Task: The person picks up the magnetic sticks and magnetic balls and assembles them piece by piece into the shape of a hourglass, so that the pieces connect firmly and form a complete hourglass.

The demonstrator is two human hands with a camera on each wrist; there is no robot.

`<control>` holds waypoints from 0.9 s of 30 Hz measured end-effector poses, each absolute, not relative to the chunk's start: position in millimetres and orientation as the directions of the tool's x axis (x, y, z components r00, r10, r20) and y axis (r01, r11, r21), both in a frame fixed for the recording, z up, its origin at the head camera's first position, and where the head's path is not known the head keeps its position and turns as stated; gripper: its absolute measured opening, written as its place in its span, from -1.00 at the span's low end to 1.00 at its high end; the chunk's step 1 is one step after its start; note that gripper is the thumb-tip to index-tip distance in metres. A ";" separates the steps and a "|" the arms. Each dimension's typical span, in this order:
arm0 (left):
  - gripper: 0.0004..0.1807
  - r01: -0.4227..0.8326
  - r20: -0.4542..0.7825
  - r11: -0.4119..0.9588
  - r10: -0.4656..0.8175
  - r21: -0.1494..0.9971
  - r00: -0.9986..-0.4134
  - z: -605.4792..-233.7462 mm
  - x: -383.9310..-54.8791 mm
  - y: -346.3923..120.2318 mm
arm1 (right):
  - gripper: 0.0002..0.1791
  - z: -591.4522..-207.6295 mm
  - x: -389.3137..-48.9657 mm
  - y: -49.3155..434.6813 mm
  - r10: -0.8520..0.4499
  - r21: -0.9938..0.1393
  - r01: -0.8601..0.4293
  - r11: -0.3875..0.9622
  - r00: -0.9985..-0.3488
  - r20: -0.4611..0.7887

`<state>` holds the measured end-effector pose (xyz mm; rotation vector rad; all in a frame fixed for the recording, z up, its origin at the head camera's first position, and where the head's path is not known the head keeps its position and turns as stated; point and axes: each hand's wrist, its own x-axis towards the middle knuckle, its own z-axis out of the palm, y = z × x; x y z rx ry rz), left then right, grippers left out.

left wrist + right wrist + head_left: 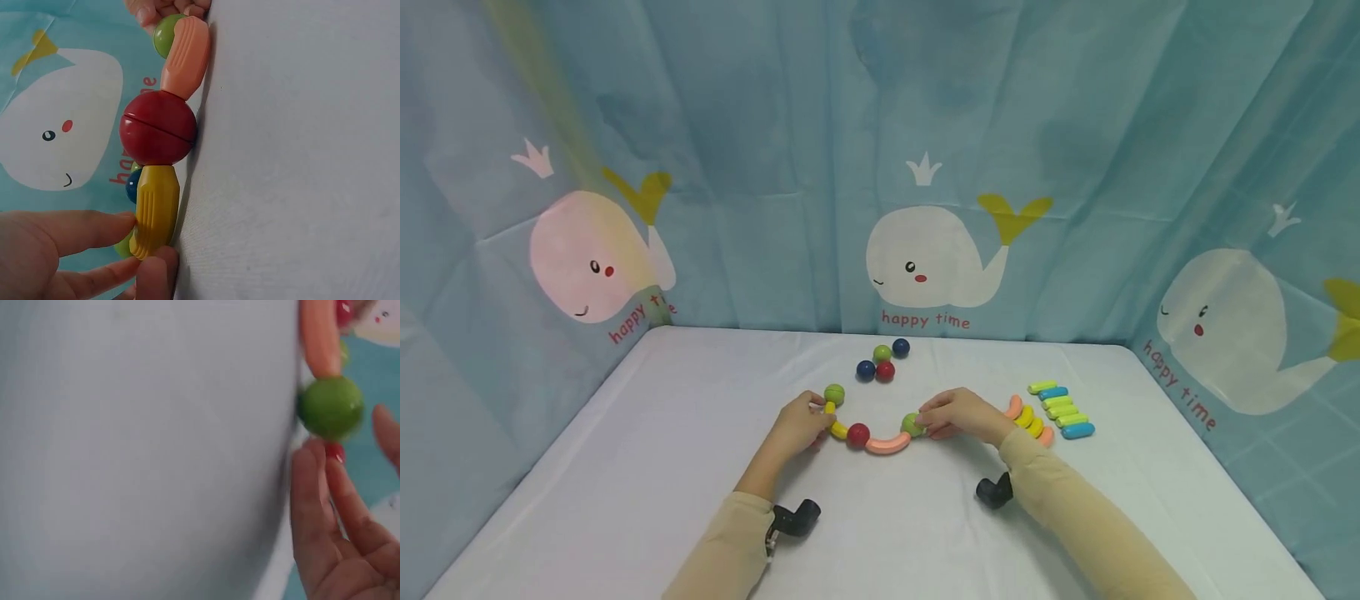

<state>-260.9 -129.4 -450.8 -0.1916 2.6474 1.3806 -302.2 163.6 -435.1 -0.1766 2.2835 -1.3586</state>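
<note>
A curved chain of toy pieces lies on the white table: a green ball (834, 394), a yellow curved stick (157, 203), a red ball (158, 128), a peach curved stick (186, 59) and a second green ball (331, 407). My left hand (797, 423) pinches the yellow stick near its outer end, thumb on one side and fingers on the other. At the opposite end, my right hand (961, 414) has its fingers extended beside the second green ball, the thumb held away from it. Whether those fingertips touch the ball is unclear.
Behind the chain sit loose balls: two blue (866, 371), a green (882, 353) and a red (885, 371). Right of my right hand lie several yellow and peach curved sticks (1026, 417), then several lime and blue short sticks (1060, 408). A whale-print curtain (760, 250) surrounds the table.
</note>
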 end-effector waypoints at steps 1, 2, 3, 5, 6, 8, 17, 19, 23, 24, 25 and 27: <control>-0.53 -0.181 -0.191 0.572 -0.043 0.800 -0.981 -450.9 -260.9 -129.4 | -0.58 -432.5 -303.4 168.8 -0.319 -0.848 0.122 0.515 -0.891 -0.322; -0.53 -0.180 -0.191 0.573 -0.042 0.799 -0.981 -450.9 -260.9 -129.3 | -0.57 -429.1 -304.8 174.9 -0.291 -0.838 0.123 0.531 -0.903 -0.316; -0.53 -0.179 -0.190 0.575 -0.041 0.798 -0.981 -450.7 -260.9 -129.1 | -0.57 -425.0 -306.3 182.1 -0.256 -0.822 0.128 0.554 -0.914 -0.315; -0.52 -0.181 -0.191 0.576 -0.045 0.797 -0.981 -450.7 -261.1 -128.8 | -0.55 -418.0 -310.3 198.6 -0.206 -0.801 0.149 0.580 -0.925 -0.320; -0.52 -0.183 -0.191 0.576 -0.046 0.797 -0.980 -450.7 -261.2 -128.7 | -0.53 -415.6 -312.7 207.5 -0.195 -0.798 0.161 0.581 -0.924 -0.328; -0.53 -0.186 -0.192 0.576 -0.051 0.796 -0.980 -450.8 -261.2 -128.6 | -0.50 -411.9 -315.7 223.5 -0.171 -0.801 0.189 0.568 -0.925 -0.339; -0.55 -0.182 -0.187 0.577 -0.051 0.796 -0.981 -451.6 -260.6 -129.6 | -0.38 -410.5 -317.6 275.8 -0.096 -0.814 0.186 0.551 -0.954 -0.283; -0.55 -0.185 -0.189 0.578 -0.055 0.795 -0.981 -451.9 -260.6 -129.6 | -0.38 -413.2 -318.7 283.7 -0.090 -0.826 0.197 0.527 -0.954 -0.285; -0.55 -0.192 -0.194 0.576 -0.059 0.794 -0.979 -452.5 -261.1 -129.6 | -0.36 -417.1 -319.1 294.6 -0.083 -0.835 0.203 0.511 -0.956 -0.283; -0.55 -0.193 -0.194 0.575 -0.060 0.795 -0.979 -452.2 -261.0 -129.5 | -0.37 -417.7 -319.1 296.3 -0.080 -0.836 0.206 0.509 -0.955 -0.285; -0.55 -0.195 -0.195 0.574 -0.061 0.795 -0.979 -452.1 -261.2 -129.4 | -0.37 -418.1 -318.9 297.5 -0.077 -0.834 0.211 0.509 -0.955 -0.288; -0.54 -0.199 -0.201 0.572 -0.062 0.796 -0.978 -453.0 -261.8 -129.5 | -0.37 -418.7 -318.5 299.0 -0.069 -0.831 0.229 0.507 -0.950 -0.304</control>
